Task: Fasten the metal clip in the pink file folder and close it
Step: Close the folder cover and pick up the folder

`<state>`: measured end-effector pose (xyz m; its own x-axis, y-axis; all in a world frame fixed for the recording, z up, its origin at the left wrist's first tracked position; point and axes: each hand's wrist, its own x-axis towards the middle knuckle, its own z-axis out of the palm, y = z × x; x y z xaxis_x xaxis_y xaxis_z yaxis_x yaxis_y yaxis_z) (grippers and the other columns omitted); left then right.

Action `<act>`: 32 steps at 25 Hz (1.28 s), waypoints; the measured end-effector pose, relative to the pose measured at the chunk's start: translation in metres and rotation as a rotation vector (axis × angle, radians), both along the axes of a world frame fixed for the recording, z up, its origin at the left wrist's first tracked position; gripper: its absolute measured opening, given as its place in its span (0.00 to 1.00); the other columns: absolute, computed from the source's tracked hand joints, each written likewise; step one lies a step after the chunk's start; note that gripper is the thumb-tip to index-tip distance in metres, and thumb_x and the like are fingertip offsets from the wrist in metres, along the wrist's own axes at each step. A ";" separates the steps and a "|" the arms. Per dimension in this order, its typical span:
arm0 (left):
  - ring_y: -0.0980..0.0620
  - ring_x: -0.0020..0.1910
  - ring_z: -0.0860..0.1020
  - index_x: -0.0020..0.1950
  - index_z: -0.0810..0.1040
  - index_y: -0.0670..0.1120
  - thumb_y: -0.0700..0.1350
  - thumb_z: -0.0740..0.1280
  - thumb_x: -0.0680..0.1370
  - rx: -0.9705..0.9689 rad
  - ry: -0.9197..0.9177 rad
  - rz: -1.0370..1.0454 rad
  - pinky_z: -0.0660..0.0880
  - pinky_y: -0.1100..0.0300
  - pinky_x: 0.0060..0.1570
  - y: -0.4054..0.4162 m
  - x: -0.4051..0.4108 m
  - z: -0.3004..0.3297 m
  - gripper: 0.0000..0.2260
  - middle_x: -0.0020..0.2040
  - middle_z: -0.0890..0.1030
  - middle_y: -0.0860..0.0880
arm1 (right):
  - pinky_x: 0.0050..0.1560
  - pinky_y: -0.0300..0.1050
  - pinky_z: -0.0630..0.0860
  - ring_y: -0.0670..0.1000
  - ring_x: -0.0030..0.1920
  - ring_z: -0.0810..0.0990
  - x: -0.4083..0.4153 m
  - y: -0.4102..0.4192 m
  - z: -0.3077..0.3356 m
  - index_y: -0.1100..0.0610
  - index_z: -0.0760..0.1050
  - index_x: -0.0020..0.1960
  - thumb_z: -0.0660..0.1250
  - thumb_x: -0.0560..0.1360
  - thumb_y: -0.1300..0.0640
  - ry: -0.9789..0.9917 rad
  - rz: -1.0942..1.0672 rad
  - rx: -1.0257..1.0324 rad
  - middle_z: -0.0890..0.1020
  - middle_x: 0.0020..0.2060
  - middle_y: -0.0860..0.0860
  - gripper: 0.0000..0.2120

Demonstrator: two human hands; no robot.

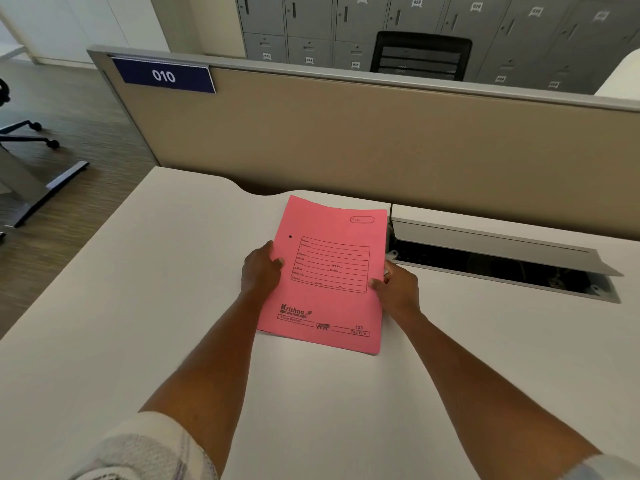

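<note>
The pink file folder [329, 299] lies closed on the white desk [145, 289], its printed front cover facing up. My left hand [260, 271] grips its left edge, thumb on top of the cover. My right hand [398, 287] grips the right edge at about the same height, fingers curled over the cover. The metal clip is hidden inside the closed folder; only a small dark hole shows near the upper left of the cover.
An open cable tray [502, 268] with a raised lid is set into the desk right of the folder. A beige partition [346, 140] with a blue "010" sign [164, 76] borders the desk's far side. Grey lockers and a black chair stand behind it.
</note>
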<state>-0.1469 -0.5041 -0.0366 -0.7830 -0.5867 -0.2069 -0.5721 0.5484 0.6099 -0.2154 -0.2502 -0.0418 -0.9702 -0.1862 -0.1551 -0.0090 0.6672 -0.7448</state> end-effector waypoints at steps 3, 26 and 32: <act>0.42 0.54 0.80 0.65 0.74 0.45 0.47 0.62 0.81 -0.053 -0.018 -0.005 0.79 0.46 0.53 0.001 0.001 -0.003 0.14 0.57 0.80 0.43 | 0.47 0.44 0.74 0.56 0.50 0.82 0.002 -0.004 -0.004 0.53 0.78 0.57 0.71 0.74 0.58 0.029 -0.026 0.041 0.83 0.52 0.53 0.12; 0.41 0.79 0.53 0.80 0.53 0.43 0.49 0.55 0.82 -0.454 -0.013 -0.435 0.51 0.46 0.76 0.051 0.012 -0.024 0.27 0.80 0.55 0.42 | 0.74 0.52 0.62 0.58 0.72 0.65 0.026 -0.018 -0.010 0.60 0.60 0.74 0.62 0.78 0.52 0.236 0.207 0.374 0.64 0.74 0.58 0.28; 0.46 0.80 0.44 0.81 0.43 0.45 0.54 0.49 0.83 -0.463 -0.025 -0.518 0.41 0.50 0.77 0.081 0.022 -0.051 0.29 0.82 0.48 0.45 | 0.78 0.53 0.37 0.55 0.79 0.37 0.036 -0.014 -0.040 0.58 0.33 0.77 0.46 0.81 0.40 0.188 0.398 0.538 0.39 0.79 0.56 0.36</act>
<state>-0.1246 -0.4229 -0.0880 -0.9842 -0.1706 -0.0468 -0.1768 0.9551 0.2377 -0.1795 -0.2639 -0.0819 -0.8633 -0.4781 -0.1614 -0.4265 0.8622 -0.2732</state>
